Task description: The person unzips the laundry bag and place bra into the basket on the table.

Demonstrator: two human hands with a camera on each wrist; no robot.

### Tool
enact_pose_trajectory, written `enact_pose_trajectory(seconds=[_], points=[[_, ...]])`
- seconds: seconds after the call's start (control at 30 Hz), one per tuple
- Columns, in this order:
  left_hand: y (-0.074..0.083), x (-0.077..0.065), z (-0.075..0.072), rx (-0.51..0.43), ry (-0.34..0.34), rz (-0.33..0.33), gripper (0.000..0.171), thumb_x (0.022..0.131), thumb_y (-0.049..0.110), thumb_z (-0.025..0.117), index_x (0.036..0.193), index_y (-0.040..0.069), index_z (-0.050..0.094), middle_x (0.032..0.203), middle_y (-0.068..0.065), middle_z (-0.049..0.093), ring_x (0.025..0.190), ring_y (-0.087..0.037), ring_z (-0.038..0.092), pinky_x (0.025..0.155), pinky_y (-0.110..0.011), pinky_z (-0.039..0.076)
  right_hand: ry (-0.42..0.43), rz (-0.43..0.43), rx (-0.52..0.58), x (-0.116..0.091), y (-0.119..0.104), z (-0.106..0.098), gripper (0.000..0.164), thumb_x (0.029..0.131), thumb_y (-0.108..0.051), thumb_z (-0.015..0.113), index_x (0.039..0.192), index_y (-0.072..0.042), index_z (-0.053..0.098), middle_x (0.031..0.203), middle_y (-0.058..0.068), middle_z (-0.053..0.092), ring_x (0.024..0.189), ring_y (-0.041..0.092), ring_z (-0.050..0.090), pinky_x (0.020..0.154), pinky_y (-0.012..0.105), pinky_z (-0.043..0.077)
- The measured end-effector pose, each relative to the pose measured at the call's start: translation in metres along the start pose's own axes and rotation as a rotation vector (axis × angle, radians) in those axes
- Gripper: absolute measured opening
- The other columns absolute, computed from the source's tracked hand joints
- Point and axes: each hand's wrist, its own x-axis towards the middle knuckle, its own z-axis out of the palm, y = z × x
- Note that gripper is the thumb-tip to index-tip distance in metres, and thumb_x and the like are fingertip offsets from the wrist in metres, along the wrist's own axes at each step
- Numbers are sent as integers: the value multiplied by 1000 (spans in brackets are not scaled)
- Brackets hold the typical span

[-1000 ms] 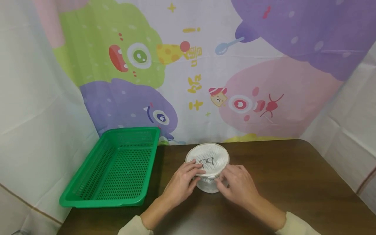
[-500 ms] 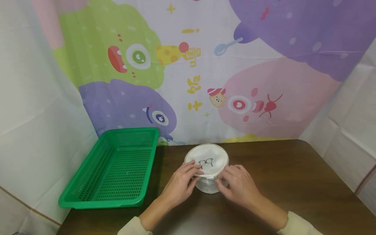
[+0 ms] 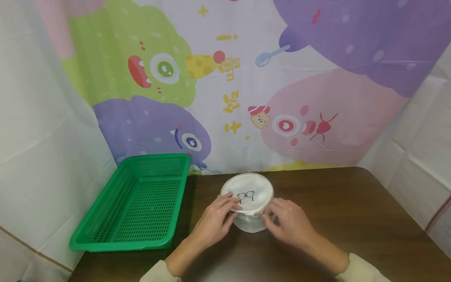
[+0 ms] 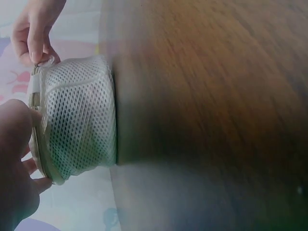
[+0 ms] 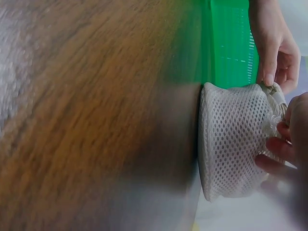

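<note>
A round white mesh laundry bag (image 3: 251, 225) stands upright on the table, its lid printed with a black bow-like drawing. Around the top rim runs a beige zipper band (image 4: 38, 139). My left hand (image 3: 216, 215) holds the rim at the near left, fingers over the lid and thumb below the edge. At the near right of the rim, my right hand (image 3: 289, 219) pinches the zipper edge between thumb and fingers; the zipper pull itself is hidden. The right wrist view shows several right-hand fingers (image 5: 276, 166) against the mesh side.
A green plastic basket (image 3: 172, 207) with slotted walls stands left of the bag on the dark wooden table (image 3: 352, 219). Behind the table hangs a cartoon-printed cloth (image 3: 243, 152), with white cloth at both sides.
My right hand has shifted slightly to the right along the bag's rim. The left hand keeps its hold, and the bag stays almost in place.
</note>
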Motion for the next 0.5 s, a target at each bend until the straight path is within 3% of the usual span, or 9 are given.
enact_pose_trajectory(seconds=[0.27, 0.5], points=[[7, 4, 1, -15, -39, -41, 20, 96, 18, 89, 113, 13, 81, 136, -10, 82, 145, -39, 70, 119, -80, 48, -26, -25, 9, 0, -6, 0, 24, 80, -11, 89, 87, -21, 69, 85, -11, 71, 78, 3, 64, 68, 26, 54], [14, 7, 5, 37, -34, 9, 20, 95, 24, 90, 110, 16, 79, 137, -6, 82, 143, -35, 72, 118, -85, 46, -38, -31, 14, 1, -12, 1, 27, 80, -14, 94, 90, -21, 71, 87, -11, 73, 79, 3, 65, 68, 25, 54]])
